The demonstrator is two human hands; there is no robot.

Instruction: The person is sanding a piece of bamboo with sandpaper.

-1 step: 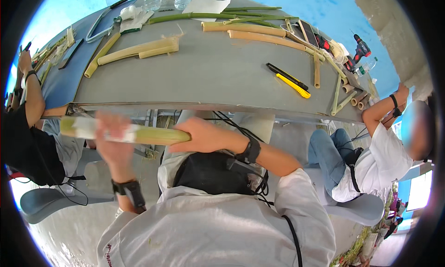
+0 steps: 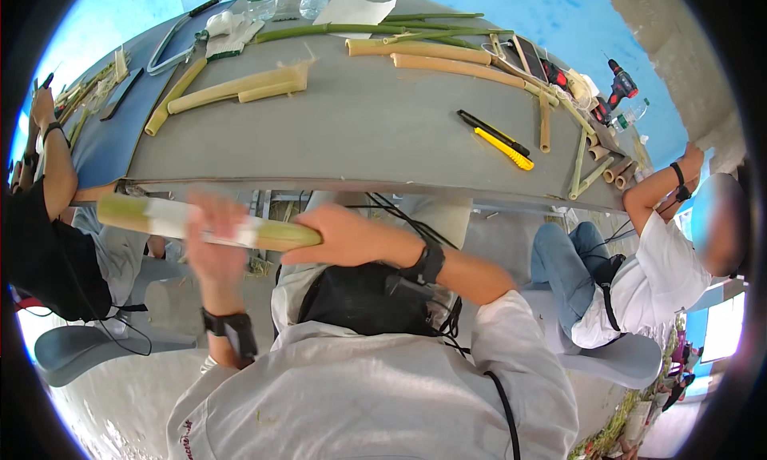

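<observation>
A pale green bamboo tube (image 2: 124, 212) is held in front of my body, just below the table's near edge, its left end a little higher. My right hand (image 2: 343, 234) is closed around its right end. My left hand (image 2: 216, 228), smeared by motion, is wrapped over the middle of the tube on a white sheet (image 2: 166, 218) that lies against the bamboo. Whether that sheet is paper or sandpaper I cannot tell.
On the grey table (image 2: 359, 132) lie a yellow utility knife (image 2: 503, 148), a black knife (image 2: 487, 131), split bamboo pieces (image 2: 240, 91) and green stalks (image 2: 335, 28). A cordless drill (image 2: 621, 84) stands at the right. One person (image 2: 647, 260) sits right, another (image 2: 60, 236) left.
My left hand has slid to the right along the tube. The tube has shifted slightly left, and its left end has risen a little.
</observation>
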